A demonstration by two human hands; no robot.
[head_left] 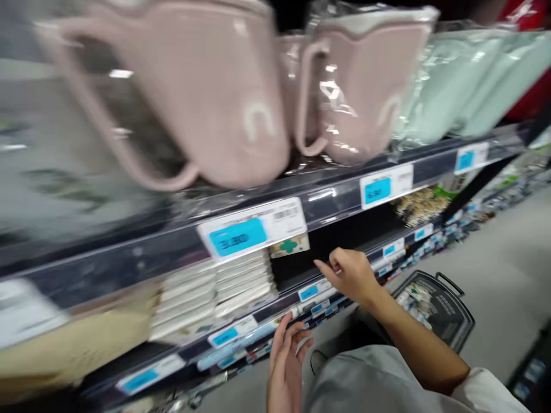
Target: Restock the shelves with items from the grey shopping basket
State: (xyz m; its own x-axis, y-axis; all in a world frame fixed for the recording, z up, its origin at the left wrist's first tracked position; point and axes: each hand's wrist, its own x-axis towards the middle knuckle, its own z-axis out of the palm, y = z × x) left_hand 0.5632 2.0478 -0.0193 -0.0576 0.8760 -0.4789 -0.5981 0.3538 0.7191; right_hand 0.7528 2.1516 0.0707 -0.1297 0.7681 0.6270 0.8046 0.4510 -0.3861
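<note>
**Two bare hands at a shop shelf, neither gripping anything**

The right hand (pixel 350 275) reaches in from the lower right towards the rail of the lower shelf (pixel 344 275). Its fingers (pixel 331 265) are half curled and relaxed, with no object visible between them. The nearest item is a small card printed with a green cross (pixel 289 245), a little to the left of the fingertips and not touching them. The left hand (pixel 286 367) is lower, open, with its fingers spread and nothing in them, just below the rail. Price labels with blue panels (pixel 235 236) sit along the shelf fronts, placed there so that each price lines up with the goods above it. Pink jugs (pixel 206 97) and mint-green packs (pixel 456 86) stand on the shelf above, their clear plastic wrapping apparently there to protect the surfaces. Stacked white packets (pixel 215 292) stand close together, which lets many fit in a narrow bay. A dark shopping basket (pixel 430 304) holding small packs lies beyond the right forearm, low above the floor (pixel 508 275), within easy reach of the shelf. What supports it cannot be told.
</note>
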